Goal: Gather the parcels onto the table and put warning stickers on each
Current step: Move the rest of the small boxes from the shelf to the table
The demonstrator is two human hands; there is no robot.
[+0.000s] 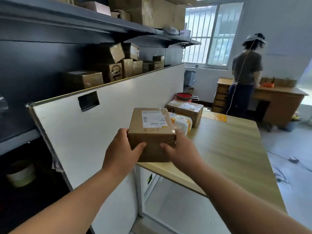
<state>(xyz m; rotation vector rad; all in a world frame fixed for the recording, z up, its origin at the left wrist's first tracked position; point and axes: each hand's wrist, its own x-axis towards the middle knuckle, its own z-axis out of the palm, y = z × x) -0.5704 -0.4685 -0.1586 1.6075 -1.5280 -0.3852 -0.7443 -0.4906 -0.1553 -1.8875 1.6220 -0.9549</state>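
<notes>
A brown cardboard parcel point(152, 130) with a white shipping label on top is held over the near left corner of the wooden table point(233, 149). My left hand point(120, 154) grips its left side and my right hand point(181, 152) grips its right side, thumbs on the front face. Behind it on the table lie a yellow-and-white wrapped parcel point(181, 123) and a larger taped cardboard box point(186, 110). A sheet of yellow warning stickers point(221, 117) lies at the table's far edge.
A white partition panel point(94, 125) stands along the table's left side. Dark shelves point(67, 22) behind it carry several cardboard boxes point(111, 66). A red round tin point(184, 97) sits past the table. Another person point(244, 78) stands at a wooden desk point(278, 98) by the window. Cables lie on the floor at the right.
</notes>
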